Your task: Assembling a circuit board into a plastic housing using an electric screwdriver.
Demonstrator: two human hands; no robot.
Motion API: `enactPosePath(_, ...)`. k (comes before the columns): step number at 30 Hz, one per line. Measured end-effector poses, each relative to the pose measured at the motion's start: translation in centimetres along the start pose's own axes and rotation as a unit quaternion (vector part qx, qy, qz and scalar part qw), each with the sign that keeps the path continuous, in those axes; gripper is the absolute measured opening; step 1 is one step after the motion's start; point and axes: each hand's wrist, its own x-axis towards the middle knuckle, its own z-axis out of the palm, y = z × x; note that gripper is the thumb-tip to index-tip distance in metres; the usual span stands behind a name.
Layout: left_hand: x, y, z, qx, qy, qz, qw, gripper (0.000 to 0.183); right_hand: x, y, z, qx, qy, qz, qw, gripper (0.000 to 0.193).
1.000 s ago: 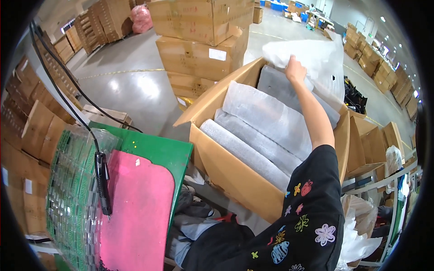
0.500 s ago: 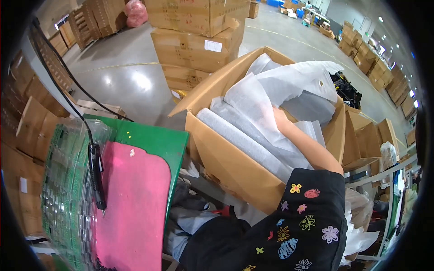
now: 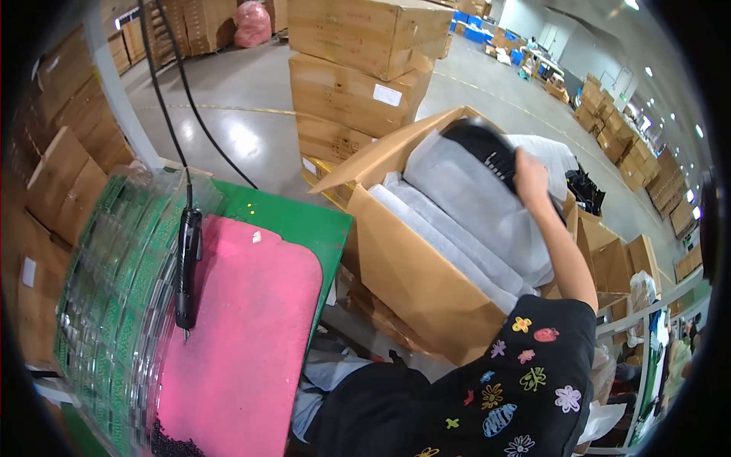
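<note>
Up at the box's [image 3: 438, 286] far side, a black panel [image 3: 472, 139] had come into view, and the right hand [image 3: 531, 179] had shifted to it
Box held pale wrapped pieces [image 3: 438, 238]; panel leaned at its mouth, blurred, a thin sheet [image 3: 457, 179] against it; right hand gripped panel's edge, left out of view, so its grasp could not be told; handling panel and wrap looked the step, calling for a firm hold

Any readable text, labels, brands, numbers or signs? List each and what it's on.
None readable.
White rectangular paper label on the middle stacked brown cardboard box: too small.
Top stacked brown cardboard box: markings too faint.
Black object in the right hand: pale marks, too blurred.
</note>
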Motion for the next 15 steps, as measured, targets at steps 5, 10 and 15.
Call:
enactPosePath(5, -0.3, 0.5, -0.4, 0.047, 0.008, -0.035, 0.998, 0.023, 3.6, -2.6, -11.8, 0.155, 0.217, -0.192, 0.944, 0.04)
enactPosePath(10, -0.1, 3.2, 2.5, 0.019, -0.074, 0.046, 0.996, 0.015, 4.9, -12.7, -20.0, 0.073, 0.366, -0.385, 0.844, 0.028)
enactPosePath(15, 0.4, 4.8, 4.3, -0.018, -0.232, 0.071, 0.97, 0.012, 6.7, -15.0, -27.9, 0.069, 0.48, -0.386, 0.785, 0.022)
